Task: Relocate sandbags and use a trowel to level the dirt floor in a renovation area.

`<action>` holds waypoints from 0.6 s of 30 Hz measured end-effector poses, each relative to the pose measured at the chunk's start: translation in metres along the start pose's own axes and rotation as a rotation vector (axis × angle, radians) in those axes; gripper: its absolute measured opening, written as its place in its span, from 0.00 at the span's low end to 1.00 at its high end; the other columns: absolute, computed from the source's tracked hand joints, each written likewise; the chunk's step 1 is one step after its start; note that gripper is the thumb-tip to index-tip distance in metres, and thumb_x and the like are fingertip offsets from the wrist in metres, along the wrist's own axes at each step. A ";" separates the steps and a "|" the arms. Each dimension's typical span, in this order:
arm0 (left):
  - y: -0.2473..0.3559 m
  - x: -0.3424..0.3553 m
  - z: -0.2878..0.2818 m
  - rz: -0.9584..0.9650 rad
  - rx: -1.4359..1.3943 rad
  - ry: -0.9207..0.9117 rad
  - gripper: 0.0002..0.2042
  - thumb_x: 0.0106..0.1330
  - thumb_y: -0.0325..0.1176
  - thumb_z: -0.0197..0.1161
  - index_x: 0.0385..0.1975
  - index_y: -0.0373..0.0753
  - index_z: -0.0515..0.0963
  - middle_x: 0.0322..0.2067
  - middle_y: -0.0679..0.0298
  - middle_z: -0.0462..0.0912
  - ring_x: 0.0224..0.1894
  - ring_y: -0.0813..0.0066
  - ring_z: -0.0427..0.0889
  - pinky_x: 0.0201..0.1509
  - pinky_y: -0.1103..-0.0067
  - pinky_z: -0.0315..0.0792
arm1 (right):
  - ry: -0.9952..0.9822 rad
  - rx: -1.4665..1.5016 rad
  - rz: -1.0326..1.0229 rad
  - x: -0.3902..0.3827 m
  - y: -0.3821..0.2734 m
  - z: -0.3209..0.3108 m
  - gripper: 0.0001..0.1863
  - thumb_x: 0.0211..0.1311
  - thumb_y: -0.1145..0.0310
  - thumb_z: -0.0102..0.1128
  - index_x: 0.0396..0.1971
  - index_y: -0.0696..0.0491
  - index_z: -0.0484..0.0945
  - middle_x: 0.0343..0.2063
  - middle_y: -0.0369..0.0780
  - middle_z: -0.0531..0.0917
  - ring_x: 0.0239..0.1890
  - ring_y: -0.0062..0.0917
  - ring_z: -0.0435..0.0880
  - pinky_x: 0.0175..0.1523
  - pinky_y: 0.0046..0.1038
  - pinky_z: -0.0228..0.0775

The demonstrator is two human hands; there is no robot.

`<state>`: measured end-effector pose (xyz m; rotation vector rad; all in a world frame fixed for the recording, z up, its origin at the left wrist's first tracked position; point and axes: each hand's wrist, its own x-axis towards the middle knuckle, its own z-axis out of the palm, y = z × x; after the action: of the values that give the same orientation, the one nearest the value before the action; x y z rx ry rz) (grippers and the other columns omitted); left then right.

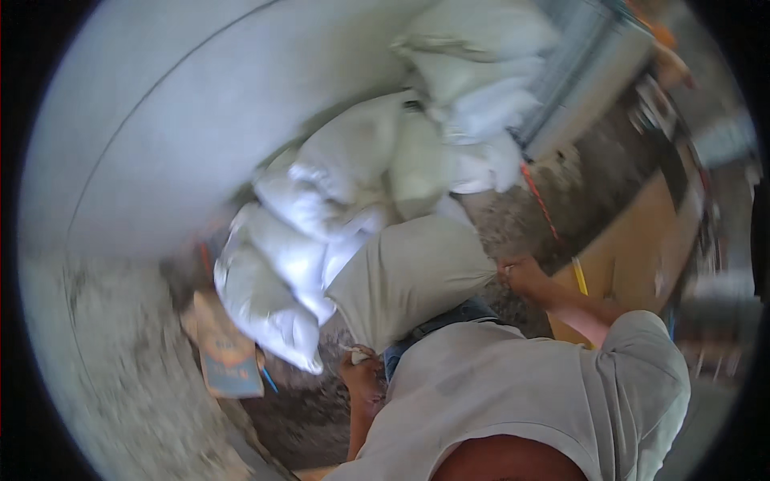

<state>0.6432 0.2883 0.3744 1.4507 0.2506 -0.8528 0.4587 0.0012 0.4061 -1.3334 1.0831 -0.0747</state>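
A full, pale woven sack [413, 264] lies across my front at thigh height, pulled taut between its ends. My left hand [361, 378] is closed on its near lower corner, where a bit of white cloth or string pokes out between the fingers. At the opposite end, my right hand [520, 275] grips the gathered right corner. Just beyond, a heap of similar white sacks [345, 152] leans against the wall, and the held sack overlaps its near edge. The picture is somewhat blurred, so finger details are hard to make out.
More stuffed sacks [481, 32] are piled high at the far end, beside a grey upright panel [581, 88]. A brown printed paper bag [228, 349] lies on the floor to the left. Brown flat sheeting [634, 248] and a red cord [539, 200] lie to the right.
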 end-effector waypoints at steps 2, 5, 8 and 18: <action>-0.003 0.015 -0.007 0.014 0.085 -0.107 0.11 0.31 0.15 0.46 0.18 0.34 0.67 0.16 0.64 0.69 0.19 0.75 0.69 0.22 0.84 0.61 | 0.153 0.124 0.016 -0.038 0.025 -0.009 0.08 0.41 0.79 0.42 0.09 0.54 0.67 0.09 0.33 0.67 0.14 0.16 0.63 0.18 0.20 0.52; 0.016 0.029 0.032 0.026 0.169 -0.251 0.13 0.29 0.14 0.44 0.20 0.34 0.67 0.16 0.64 0.69 0.18 0.75 0.68 0.21 0.84 0.61 | 0.191 0.410 -0.155 -0.092 0.060 -0.013 0.09 0.43 0.82 0.42 0.09 0.54 0.66 0.09 0.34 0.67 0.13 0.16 0.62 0.18 0.20 0.51; 0.023 0.046 0.078 -0.048 0.345 -0.416 0.13 0.30 0.14 0.45 0.21 0.33 0.68 0.17 0.63 0.69 0.19 0.75 0.68 0.21 0.84 0.60 | 0.390 0.633 -0.104 -0.131 0.081 -0.009 0.10 0.44 0.82 0.42 0.09 0.55 0.66 0.10 0.34 0.67 0.14 0.17 0.63 0.18 0.20 0.52; -0.071 0.055 0.317 -0.126 0.845 -0.849 0.12 0.32 0.15 0.47 0.21 0.31 0.69 0.17 0.63 0.69 0.19 0.76 0.68 0.20 0.84 0.59 | 1.033 0.873 0.095 -0.158 0.168 -0.107 0.10 0.44 0.80 0.42 0.09 0.54 0.66 0.09 0.31 0.66 0.13 0.16 0.62 0.18 0.19 0.49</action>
<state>0.5291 -0.0183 0.3349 1.6722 -0.7495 -1.7146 0.2151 0.0692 0.3796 -0.3778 1.6693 -1.1287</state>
